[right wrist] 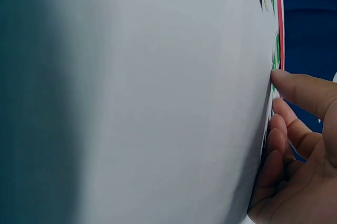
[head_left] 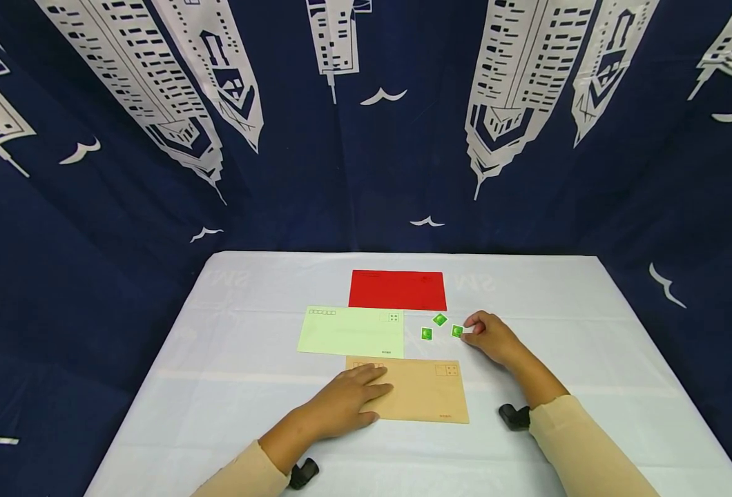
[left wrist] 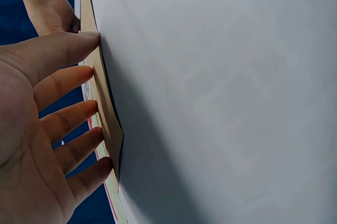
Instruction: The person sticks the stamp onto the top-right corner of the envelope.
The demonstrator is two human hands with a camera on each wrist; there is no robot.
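My left hand [head_left: 344, 400] rests with spread fingers on the left part of a brown envelope [head_left: 425, 390], covering some of its printed boxes. In the left wrist view, the fingertips [left wrist: 92, 107] meet the envelope's surface near its edge. My right hand [head_left: 496, 339] is at the rightmost of three small green stamps [head_left: 457, 331], thumb and index fingertips at its right edge. A gap shows between that thumb [right wrist: 295, 84] and the index finger in the right wrist view, the other fingers bent on the table. Two more green stamps [head_left: 427, 334] lie just left of it.
A light green envelope [head_left: 350, 331] lies behind the brown one, to the left of the stamps. Farther back is a red envelope [head_left: 397, 290]. All lie on a white-covered table [head_left: 217, 359], with a dark blue patterned cloth [head_left: 353, 166] behind it.
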